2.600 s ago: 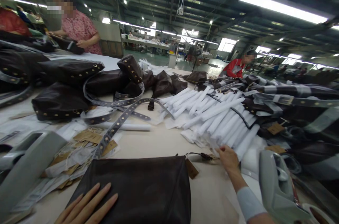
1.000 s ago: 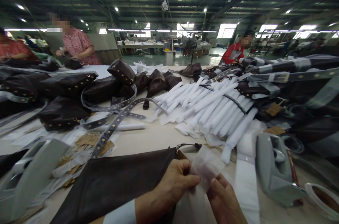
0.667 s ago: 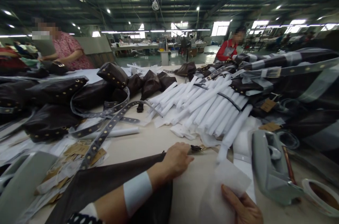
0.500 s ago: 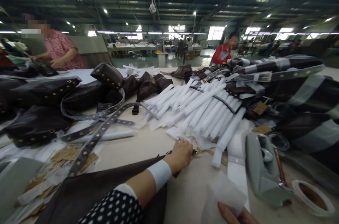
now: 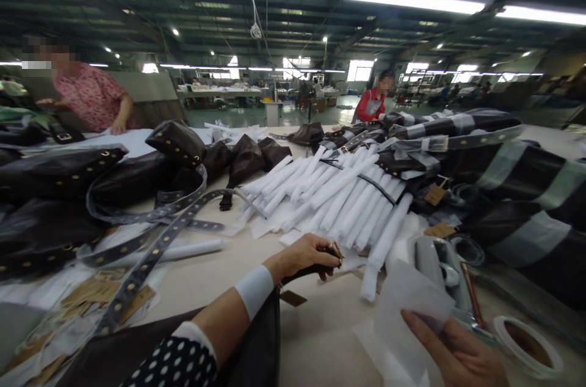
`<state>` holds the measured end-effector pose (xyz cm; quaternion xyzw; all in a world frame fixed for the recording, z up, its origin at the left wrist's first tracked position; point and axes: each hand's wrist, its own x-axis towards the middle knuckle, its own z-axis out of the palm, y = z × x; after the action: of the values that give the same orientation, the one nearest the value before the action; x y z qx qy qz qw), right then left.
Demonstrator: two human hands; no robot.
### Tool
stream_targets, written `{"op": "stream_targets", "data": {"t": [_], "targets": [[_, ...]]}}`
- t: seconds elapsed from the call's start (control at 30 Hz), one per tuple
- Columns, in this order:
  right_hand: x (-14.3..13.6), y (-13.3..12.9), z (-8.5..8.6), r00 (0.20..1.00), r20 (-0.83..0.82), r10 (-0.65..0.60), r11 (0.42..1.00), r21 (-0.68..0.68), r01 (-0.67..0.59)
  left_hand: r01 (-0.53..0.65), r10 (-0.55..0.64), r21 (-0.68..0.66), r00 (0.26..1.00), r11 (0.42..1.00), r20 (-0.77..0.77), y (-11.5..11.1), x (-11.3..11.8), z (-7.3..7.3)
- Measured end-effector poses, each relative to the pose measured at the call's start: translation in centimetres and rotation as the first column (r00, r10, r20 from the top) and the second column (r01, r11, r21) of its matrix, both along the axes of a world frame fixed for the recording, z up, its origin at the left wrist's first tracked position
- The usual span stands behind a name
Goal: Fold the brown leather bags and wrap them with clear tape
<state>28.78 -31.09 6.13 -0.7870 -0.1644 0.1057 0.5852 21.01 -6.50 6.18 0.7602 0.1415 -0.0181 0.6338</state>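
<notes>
My left hand (image 5: 307,257) is closed round the end of a dark brown strap (image 5: 300,277), with a gold-coloured metal fitting (image 5: 337,251) showing at the fingertips. A brown paper tag (image 5: 293,298) hangs below that wrist. Under my forearm lies a dark brown leather bag (image 5: 256,338), partly hidden by the arm. At the lower right, my right hand (image 5: 462,350) pinches a thin, translucent white sheet (image 5: 407,307) between thumb and fingers. The sheet hangs in front of a grey tape dispenser (image 5: 434,253) and covers part of it.
White paper rolls (image 5: 339,198) are heaped mid-table. Dark bags (image 5: 50,234) and a studded strap (image 5: 146,259) lie left, near brown tags (image 5: 91,292). Wrapped bags (image 5: 517,173) are piled right. A tape roll (image 5: 526,344) lies lower right. Two co-workers (image 5: 89,94) (image 5: 370,103) stand beyond.
My left hand has lifted and turned, bringing the strap end and its metal fitting into sight. My right hand has come up further into view with the white sheet.
</notes>
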Motion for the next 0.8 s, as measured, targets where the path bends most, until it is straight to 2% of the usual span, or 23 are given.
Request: {"op": "stream_targets", "data": {"t": [0.07, 0.13, 0.17, 0.2, 0.23, 0.3, 0.37, 0.43, 0.53, 0.67, 0.8], "targets": [[0.5, 1.0, 1.3, 0.992, 0.127, 0.022, 1.000, 0.000, -0.022, -0.038, 0.051, -0.166, 0.996, 0.985, 0.077, -0.2, -0.6, 1.1], [1.2, 1.7, 2.0, 0.957, 0.283, 0.064, 0.998, -0.016, -0.062, -0.071, 0.095, -0.217, 0.990, 0.974, 0.102, -0.5, -1.1, 1.9], [1.6, 2.0, 2.0, 0.913, 0.396, 0.096, 0.995, -0.031, -0.091, -0.083, 0.107, -0.215, 0.989, 0.973, 0.104, -0.6, -1.2, 2.2], [2.1, 2.3, 1.9, 0.840, 0.529, 0.121, 0.992, -0.042, -0.116, -0.095, 0.118, -0.211, 0.988, 0.973, 0.102, -0.8, -1.4, 2.4], [2.7, 2.5, 1.7, 0.732, 0.669, 0.132, 0.990, -0.049, -0.134, -0.111, 0.134, -0.209, 0.986, 0.972, 0.099, -1.0, -1.4, 2.6], [3.8, 2.9, 1.1, 0.449, 0.884, 0.127, 0.986, -0.065, -0.152, -0.154, 0.177, -0.213, 0.980, 0.965, 0.090, -1.4, -1.5, 2.7], [4.7, 3.2, 0.6, 0.199, 0.973, 0.120, 0.987, -0.096, -0.128, -0.197, 0.217, -0.219, 0.974, 0.956, 0.071, -1.8, -1.5, 2.8], [5.2, 3.4, 0.3, 0.050, 0.987, 0.151, 0.986, -0.146, -0.083, -0.202, 0.219, -0.234, 0.975, 0.951, 0.048, -2.3, -1.5, 3.1], [5.3, 3.5, 0.3, -0.025, 0.990, 0.142, 0.989, -0.143, -0.031, -0.162, 0.176, -0.257, 0.984, 0.953, 0.034, -3.0, -1.7, 3.8], [5.0, 3.6, 0.5, -0.029, 0.993, 0.116, 0.993, -0.116, 0.004, -0.160, 0.181, -0.268, 0.982, 0.950, 0.057, -3.6, -2.0, 4.7], [4.9, 3.8, 0.1, -0.035, 0.993, 0.117, 0.993, -0.115, 0.036, -0.219, 0.236, -0.240, 0.971, 0.946, 0.045, -3.7, -2.2, 5.2]]}}
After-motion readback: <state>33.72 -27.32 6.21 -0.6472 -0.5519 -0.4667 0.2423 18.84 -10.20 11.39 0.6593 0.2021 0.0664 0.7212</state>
